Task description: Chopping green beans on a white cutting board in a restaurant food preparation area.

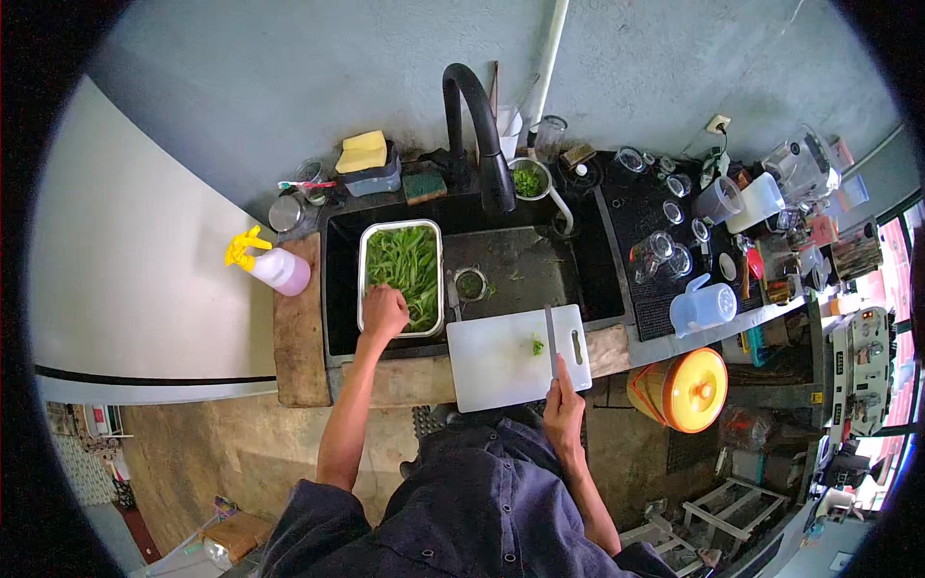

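Note:
A white rectangular tub of leafy greens stands in the left part of the dark sink. My left hand is curled over the tub's near left part, touching the greens or just above them; its fingertips are hidden, so I cannot tell whether they hold a leaf. My right hand grips a kitchen knife, its blade pointing away from me over the right part of a white cutting board. Left of the blade lies a small heap of chopped greens. The board bridges the sink's front edge.
A black faucet arches over the sink. Behind it sits a metal strainer with chopped greens. A spray bottle stands at left. Glasses, lids and a plastic jug crowd the right rack. A lidded orange bucket is below right.

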`<state>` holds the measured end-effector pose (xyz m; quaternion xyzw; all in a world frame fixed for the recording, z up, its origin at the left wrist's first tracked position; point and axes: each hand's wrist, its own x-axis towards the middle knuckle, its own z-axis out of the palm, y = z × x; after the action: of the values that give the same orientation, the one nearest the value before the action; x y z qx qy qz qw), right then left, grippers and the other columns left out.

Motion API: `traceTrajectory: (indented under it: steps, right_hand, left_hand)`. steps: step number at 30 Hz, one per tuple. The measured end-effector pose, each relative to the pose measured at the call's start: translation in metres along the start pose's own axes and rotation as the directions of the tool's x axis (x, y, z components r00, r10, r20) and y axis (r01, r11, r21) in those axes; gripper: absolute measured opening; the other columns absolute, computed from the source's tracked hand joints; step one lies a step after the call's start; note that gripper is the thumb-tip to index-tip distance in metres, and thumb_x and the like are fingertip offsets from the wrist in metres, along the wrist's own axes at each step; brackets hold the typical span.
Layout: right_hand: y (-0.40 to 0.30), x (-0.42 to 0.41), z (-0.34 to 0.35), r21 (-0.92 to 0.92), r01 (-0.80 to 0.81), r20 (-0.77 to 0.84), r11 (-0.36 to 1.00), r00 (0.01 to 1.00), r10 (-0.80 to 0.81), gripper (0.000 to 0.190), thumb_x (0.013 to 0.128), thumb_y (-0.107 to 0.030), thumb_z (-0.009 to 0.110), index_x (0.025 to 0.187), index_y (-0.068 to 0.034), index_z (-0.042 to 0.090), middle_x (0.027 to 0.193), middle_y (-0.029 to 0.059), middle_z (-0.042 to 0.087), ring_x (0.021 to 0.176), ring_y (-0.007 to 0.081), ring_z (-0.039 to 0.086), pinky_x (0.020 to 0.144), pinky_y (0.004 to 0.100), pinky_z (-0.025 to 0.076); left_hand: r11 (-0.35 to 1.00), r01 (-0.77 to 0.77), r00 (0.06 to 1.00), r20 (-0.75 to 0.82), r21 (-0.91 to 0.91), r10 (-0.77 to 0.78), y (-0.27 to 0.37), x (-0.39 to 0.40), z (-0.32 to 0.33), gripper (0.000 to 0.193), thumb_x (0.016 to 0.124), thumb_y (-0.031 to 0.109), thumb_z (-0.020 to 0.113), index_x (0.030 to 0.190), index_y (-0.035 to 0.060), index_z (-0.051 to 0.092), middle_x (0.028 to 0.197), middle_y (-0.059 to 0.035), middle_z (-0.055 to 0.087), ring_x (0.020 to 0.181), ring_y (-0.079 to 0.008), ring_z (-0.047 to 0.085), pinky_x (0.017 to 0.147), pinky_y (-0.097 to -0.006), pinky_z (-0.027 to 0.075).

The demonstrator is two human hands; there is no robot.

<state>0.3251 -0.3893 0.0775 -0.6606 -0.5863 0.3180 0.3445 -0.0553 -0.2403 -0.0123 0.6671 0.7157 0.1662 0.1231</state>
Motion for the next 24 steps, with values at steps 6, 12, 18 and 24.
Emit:
traceTrajectory:
  steps: [6, 12, 18, 24]
  right_hand:
    - [-0.009, 0.015, -0.004, 0.037, -0.011, 0.035, 0.999, 0.999, 0.010, 0.049, 0.104, -0.004, 0.046, 0.153, -0.010, 0.050, 0.083, 0.0267, 0.063, 0.066, 0.0235, 0.059, 0.064, 0.0351, 0.049]
    - [0.006, 0.027, 0.003, 0.042, 0.046, 0.040, 0.998, 0.998, -0.048, 0.048, 0.103, -0.002, 0.048, 0.151, -0.008, 0.052, 0.110, 0.0301, 0.068, 0.084, 0.0378, 0.066, 0.079, 0.0391, 0.053]
    - [0.017, 0.032, 0.002, -0.012, 0.091, 0.028, 0.996, 0.996, -0.090, 0.048, 0.104, -0.003, 0.048, 0.151, -0.008, 0.052, 0.106, 0.0303, 0.069, 0.078, 0.0349, 0.066, 0.075, 0.0377, 0.053]
    - [0.004, 0.036, 0.008, 0.109, 0.090, 0.048, 0.990, 0.994, -0.096, 0.047, 0.103, -0.003, 0.047, 0.150, -0.008, 0.054, 0.067, 0.0077, 0.047, 0.059, 0.0145, 0.045, 0.056, 0.0323, 0.043]
  left_hand:
    - [0.983, 0.172, 0.945, 0.292, -0.056, -0.149, -0.008, 0.030, -0.058, 0.009, 0.087, 0.016, 0.069, 0.089, 0.0079, 0.074, 0.095, -0.0140, 0.076, 0.093, -0.0339, 0.072, 0.081, -0.0467, 0.055]
    - [0.964, 0.064, 0.991, 0.128, -0.260, -0.031, -0.009, 0.043, -0.097, 0.010, 0.081, 0.013, 0.077, 0.085, 0.0046, 0.073, 0.096, -0.0191, 0.065, 0.097, -0.0365, 0.065, 0.088, -0.0415, 0.052]
    - [0.985, -0.037, 0.990, -0.142, -0.169, 0.013, 0.046, 0.046, -0.107, 0.005, 0.078, 0.007, 0.075, 0.079, 0.0056, 0.070, 0.104, -0.0172, 0.062, 0.106, -0.0357, 0.061, 0.093, -0.0431, 0.051]
    - [0.994, 0.081, 0.996, -0.034, 0.077, -0.078, -0.019, 0.032, 0.035, 0.007, 0.076, 0.004, 0.073, 0.083, 0.0033, 0.071, 0.115, -0.0243, 0.061, 0.112, -0.0425, 0.060, 0.094, -0.0504, 0.051]
